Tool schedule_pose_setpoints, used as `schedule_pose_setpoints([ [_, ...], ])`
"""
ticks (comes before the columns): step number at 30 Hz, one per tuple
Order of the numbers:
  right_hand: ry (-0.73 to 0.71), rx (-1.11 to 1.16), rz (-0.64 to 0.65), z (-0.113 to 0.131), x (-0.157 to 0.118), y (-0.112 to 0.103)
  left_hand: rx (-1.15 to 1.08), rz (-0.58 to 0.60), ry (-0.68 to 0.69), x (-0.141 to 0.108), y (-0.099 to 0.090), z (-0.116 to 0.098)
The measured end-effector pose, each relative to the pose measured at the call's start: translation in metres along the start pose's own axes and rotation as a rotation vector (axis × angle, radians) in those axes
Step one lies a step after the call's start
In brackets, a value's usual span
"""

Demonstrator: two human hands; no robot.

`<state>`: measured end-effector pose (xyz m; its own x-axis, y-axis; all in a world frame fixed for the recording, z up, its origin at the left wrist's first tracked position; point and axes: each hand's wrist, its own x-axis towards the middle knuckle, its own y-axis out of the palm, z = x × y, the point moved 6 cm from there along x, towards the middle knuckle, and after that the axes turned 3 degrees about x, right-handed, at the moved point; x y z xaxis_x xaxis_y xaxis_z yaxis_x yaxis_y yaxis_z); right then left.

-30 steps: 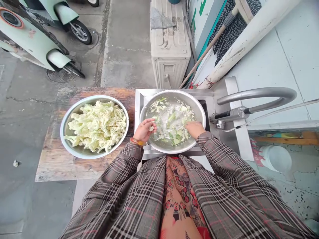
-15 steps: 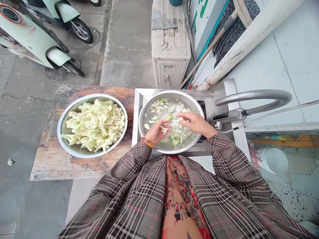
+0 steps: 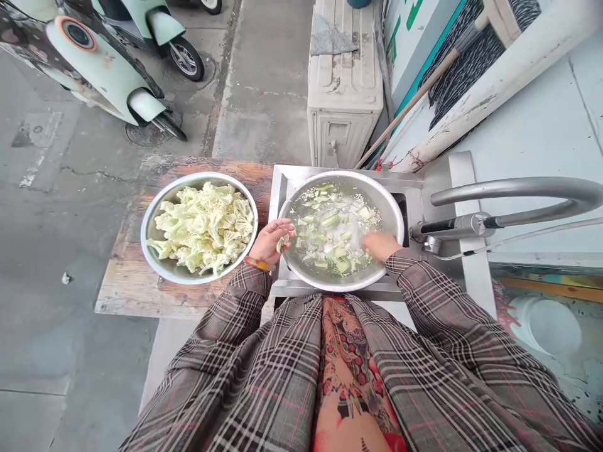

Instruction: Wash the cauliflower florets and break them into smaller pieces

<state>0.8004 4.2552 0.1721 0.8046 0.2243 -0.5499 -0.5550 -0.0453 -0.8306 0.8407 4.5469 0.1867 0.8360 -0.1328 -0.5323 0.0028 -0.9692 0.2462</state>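
My left hand [image 3: 273, 242] is closed on a small pale cauliflower piece [image 3: 282, 243] at the left rim of a round metal basin [image 3: 394, 216]. Water fills that basin, with green and white cauliflower scraps [image 3: 340, 253] floating in it. On its right side, my right hand [image 3: 380, 246] dips into the water; its fingers are submerged and blurred, so their grip is hidden. To the left, a second metal bowl [image 3: 147, 245] holds a heap of cauliflower florets [image 3: 205, 226].
The basin sits in a steel sink [image 3: 282, 182] with a curved faucet [image 3: 513, 188] on its right. A wooden board [image 3: 117, 276] carries the bowl of florets. Beyond stand an outdoor unit [image 3: 346, 81], a mop [image 3: 424, 88] and parked scooters [image 3: 113, 81].
My left hand has moved left from above the water to the basin's rim, now closed on a small piece. My right hand has lowered into the water. The view has shifted left.
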Motion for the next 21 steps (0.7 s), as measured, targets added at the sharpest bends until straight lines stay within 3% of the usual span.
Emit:
schedule_pose_setpoints([
  [3,-0.006,0.158,-0.213,-0.019,-0.009,-0.028,0.078,-0.07,0.098,0.001,-0.016,-0.018],
  [6,0.009,0.51,-0.412,-0.035,-0.015,-0.048,0.241,-0.084,0.189,0.005,-0.014,-0.026],
  [10,-0.06,0.807,-0.339,-0.012,-0.002,-0.045,0.362,-0.02,0.213,0.013,0.009,-0.022],
  [13,-0.14,0.665,-0.266,0.03,0.017,-0.04,0.327,-0.014,0.181,0.018,0.018,-0.016],
  [16,-0.097,0.37,-0.223,0.068,0.038,-0.032,0.302,-0.017,0.157,0.019,0.019,-0.009],
  [19,-0.035,0.182,-0.145,0.087,0.054,-0.021,0.289,-0.011,0.142,0.017,0.017,-0.002],
  [21,-0.029,0.179,-0.142,0.086,0.057,-0.019,0.276,-0.008,0.119,0.014,0.015,0.004],
])
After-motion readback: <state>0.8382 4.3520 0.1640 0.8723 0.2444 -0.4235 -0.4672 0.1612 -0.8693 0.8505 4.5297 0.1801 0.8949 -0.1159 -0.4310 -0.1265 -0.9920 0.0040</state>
